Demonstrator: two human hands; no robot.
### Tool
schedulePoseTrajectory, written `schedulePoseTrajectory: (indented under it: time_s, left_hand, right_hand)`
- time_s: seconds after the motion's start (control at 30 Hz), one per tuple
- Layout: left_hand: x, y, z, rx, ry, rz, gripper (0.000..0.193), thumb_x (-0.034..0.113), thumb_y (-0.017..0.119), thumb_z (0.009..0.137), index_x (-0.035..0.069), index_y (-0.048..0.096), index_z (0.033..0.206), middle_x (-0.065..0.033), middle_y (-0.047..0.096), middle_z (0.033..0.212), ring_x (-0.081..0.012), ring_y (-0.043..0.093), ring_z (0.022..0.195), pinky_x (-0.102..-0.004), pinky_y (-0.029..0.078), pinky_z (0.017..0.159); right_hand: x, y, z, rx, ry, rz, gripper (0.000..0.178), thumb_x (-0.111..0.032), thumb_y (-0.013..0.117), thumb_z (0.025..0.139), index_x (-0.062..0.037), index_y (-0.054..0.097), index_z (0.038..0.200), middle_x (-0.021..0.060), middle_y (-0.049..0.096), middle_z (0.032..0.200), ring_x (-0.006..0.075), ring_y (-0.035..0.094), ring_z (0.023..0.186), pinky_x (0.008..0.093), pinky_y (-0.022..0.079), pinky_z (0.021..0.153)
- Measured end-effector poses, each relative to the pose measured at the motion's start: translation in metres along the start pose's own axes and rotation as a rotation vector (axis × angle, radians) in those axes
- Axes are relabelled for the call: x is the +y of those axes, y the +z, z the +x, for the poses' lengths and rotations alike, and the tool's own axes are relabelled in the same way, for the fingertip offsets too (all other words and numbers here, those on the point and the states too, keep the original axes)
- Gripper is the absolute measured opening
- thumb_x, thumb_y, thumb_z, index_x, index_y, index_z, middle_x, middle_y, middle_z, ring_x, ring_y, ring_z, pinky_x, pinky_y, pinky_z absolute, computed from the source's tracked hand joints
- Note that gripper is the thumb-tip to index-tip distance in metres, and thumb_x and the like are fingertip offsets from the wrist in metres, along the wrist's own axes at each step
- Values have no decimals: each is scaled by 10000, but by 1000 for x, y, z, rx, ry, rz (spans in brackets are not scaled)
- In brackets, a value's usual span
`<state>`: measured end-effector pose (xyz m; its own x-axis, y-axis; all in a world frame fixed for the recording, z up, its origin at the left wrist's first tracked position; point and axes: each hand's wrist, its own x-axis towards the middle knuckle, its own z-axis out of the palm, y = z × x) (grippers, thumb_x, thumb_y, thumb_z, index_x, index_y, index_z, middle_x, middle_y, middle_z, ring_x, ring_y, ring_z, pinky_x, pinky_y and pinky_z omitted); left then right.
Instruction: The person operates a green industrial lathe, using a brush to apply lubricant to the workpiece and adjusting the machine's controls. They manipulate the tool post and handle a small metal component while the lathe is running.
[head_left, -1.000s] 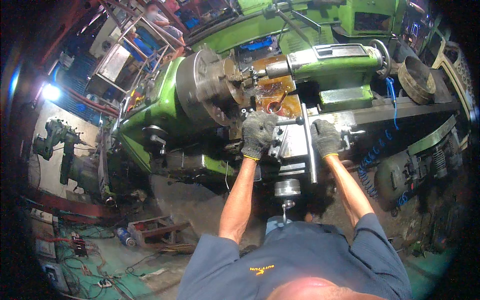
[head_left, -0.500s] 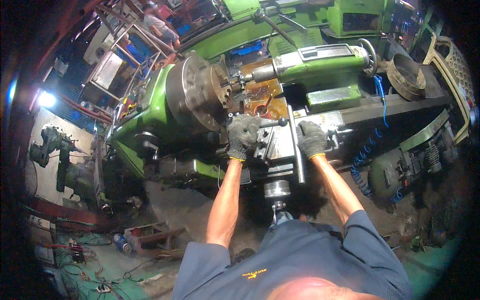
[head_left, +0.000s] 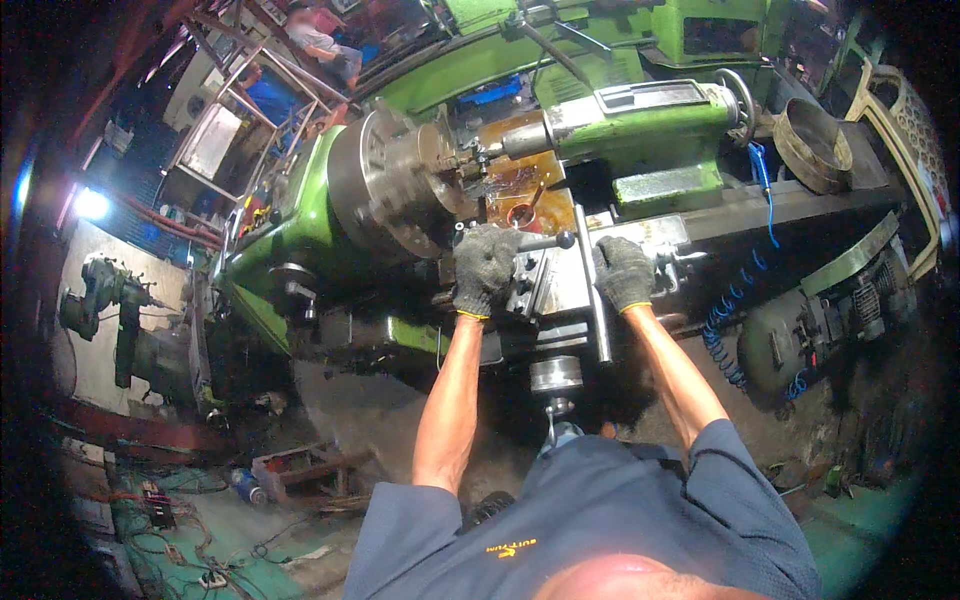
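A green lathe stands before me, its large chuck (head_left: 385, 185) smeared by motion. My left hand (head_left: 486, 272), in a grey knit glove, is closed over the tool post area beside the chuck; what lies under its fingers is hidden. A lever with a black ball knob (head_left: 565, 240) sticks out to the right of that hand. My right hand (head_left: 625, 273), gloved likewise, has its fingers bent down on the carriage (head_left: 575, 290), right by a long metal bar (head_left: 596, 310). Whatever it grips is hidden. Behind the hands, a small reddish cup (head_left: 521, 216) with a stick in it sits on the oily tray.
The green tailstock (head_left: 640, 125) with its handwheel (head_left: 740, 105) is at the right. A metal ring (head_left: 812, 145) rests beyond it, and a coiled blue air hose (head_left: 725, 330) hangs nearby. Cables (head_left: 190, 540) lie on the floor at lower left. Another person (head_left: 325, 45) is in the far left background.
Both my hands keep almost the same place on the lathe. The chuck's face looks different and blurred. The person in the background has bent lower.
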<state>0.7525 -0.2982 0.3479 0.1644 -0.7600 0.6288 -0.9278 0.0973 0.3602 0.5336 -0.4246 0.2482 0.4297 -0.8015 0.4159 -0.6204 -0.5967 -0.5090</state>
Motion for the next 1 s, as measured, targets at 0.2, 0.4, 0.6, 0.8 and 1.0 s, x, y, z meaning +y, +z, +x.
schedulePoseTrajectory:
  time_s: [0.2, 0.4, 0.6, 0.8, 1.0]
  left_hand:
    - [-15, 5, -3, 16, 125, 86, 176, 142, 607, 864, 74, 727, 973, -132, 696, 892, -366, 671, 833, -448, 535, 739]
    - [-20, 7, -6, 13, 79, 74, 175, 175, 607, 896, 59, 724, 953, -152, 686, 881, -369, 672, 846, -448, 532, 750]
    - [2, 2, 1, 45, -34, -46, 220, 214, 601, 936, 41, 726, 885, -184, 667, 832, -381, 659, 819, -451, 517, 741]
    - [-1, 0, 1, 22, -39, -46, 217, 213, 611, 941, 40, 731, 887, -177, 669, 823, -381, 646, 792, -447, 508, 726]
    - [-4, 4, 1, 55, 32, -38, 209, 202, 610, 944, 40, 729, 887, -176, 654, 803, -379, 639, 773, -442, 503, 714]
  right_hand:
    - [-5, -6, 1, -29, 2, -6, 200, -308, 614, 947, -117, 674, 935, 140, 677, 908, 350, 666, 901, 492, 519, 796]
    - [-7, -6, 1, -1, -10, -1, 194, -303, 613, 948, -118, 665, 924, 139, 670, 890, 352, 663, 888, 494, 517, 787]
    - [-6, -7, 1, -9, -1, -26, 190, -298, 610, 949, -118, 655, 907, 137, 663, 875, 354, 659, 879, 495, 513, 779]
    - [-4, -2, 1, 12, -20, -12, 182, -291, 622, 943, -119, 661, 900, 138, 664, 876, 355, 658, 876, 489, 514, 786]
    - [-2, 1, 1, 67, -36, -24, 213, -319, 622, 935, -121, 669, 871, 124, 665, 848, 342, 668, 846, 494, 525, 758]
